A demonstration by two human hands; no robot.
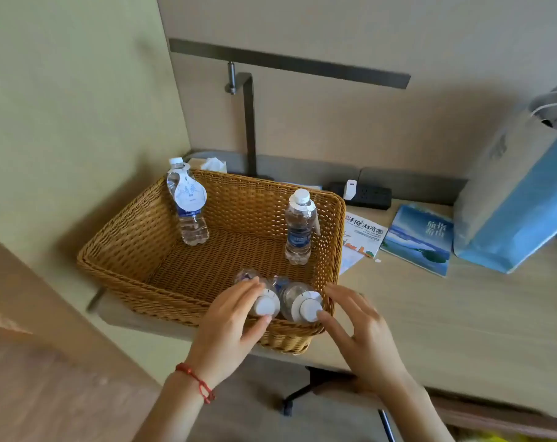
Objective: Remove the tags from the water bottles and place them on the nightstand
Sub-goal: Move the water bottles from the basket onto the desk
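A woven wicker basket [137,250] on the desk holds several small water bottles. At its back left stands a bottle [192,223] with a white paper tag [189,194] hung on its neck. Another bottle [299,231] stands at the back right, its tag only a sliver at its side. Two more bottles stand at the near rim. My left hand [229,323] curls around the cap of the left one [266,304]. My right hand [357,327] has spread fingers, the thumb tip touching the cap of the right one [307,309].
The basket overhangs the desk's [446,314] left end, beside a wall. To its right lie a map leaflet [363,232] and a blue booklet [419,239], with a blue paper bag [510,215] behind. A power strip [363,194] and lamp post [250,122] stand at the back.
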